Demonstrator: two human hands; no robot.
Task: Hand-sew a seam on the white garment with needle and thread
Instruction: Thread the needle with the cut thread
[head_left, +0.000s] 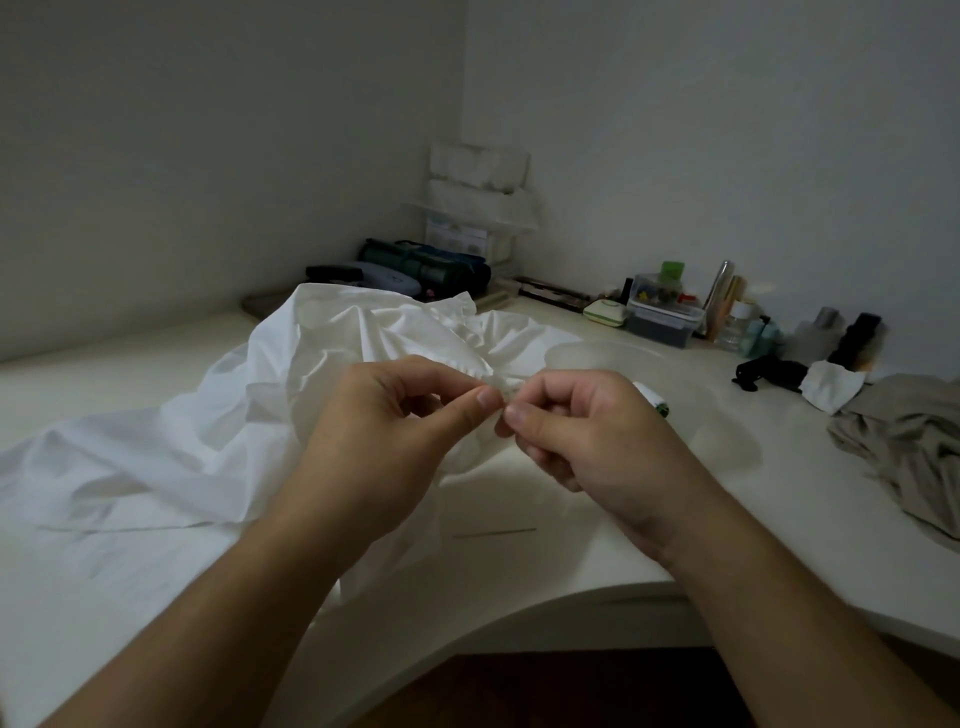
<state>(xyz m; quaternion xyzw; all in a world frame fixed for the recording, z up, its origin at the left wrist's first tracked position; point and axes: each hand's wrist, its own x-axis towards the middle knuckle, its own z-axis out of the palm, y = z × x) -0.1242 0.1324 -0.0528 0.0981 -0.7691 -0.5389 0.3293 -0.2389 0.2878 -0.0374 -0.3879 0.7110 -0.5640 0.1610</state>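
Note:
The white garment (218, 415) lies crumpled across the left and middle of the white desk (779, 519). My left hand (384, 441) pinches a gathered fold of the garment between thumb and fingers, lifted above the desk. My right hand (587, 431) pinches the same fold right beside it, thumb tips almost touching. Neither needle nor thread shows in the dim light. A white thread spool with a green end (653, 400) peeks out behind my right hand.
A beige cloth (914, 447) lies at the right edge. A black item (769, 371) and a white crumpled piece (831, 387) sit behind it. Containers, bottles and a lidded box (662, 317) line the back wall. Dark pouches (426, 267) fill the corner.

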